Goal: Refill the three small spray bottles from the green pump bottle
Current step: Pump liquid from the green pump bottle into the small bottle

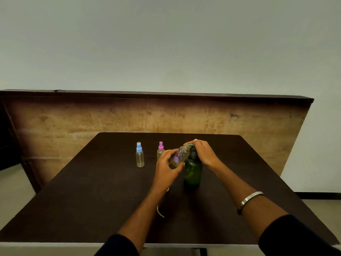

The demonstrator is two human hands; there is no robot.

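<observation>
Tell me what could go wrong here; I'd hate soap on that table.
1. The left hand holds the uncapped spray bottle tilted at the pump spout; if its narrow mouth is misaligned, liquid may miss it.
2. The right hand pressing the green pump bottle off-centre might tip it.
3. The pink-capped bottle stands close behind and could get knocked.

table (96,191): dark brown, matt, smooth top
green pump bottle (193,172): translucent glossy plastic
held spray bottle (180,157): clear plastic, purple flower print
blue-capped bottle (139,157): clear plastic, matt cap
pink-capped bottle (160,150): clear plastic
far board (110,119): rough, scuffed wood
bangle (249,199): shiny metal
</observation>
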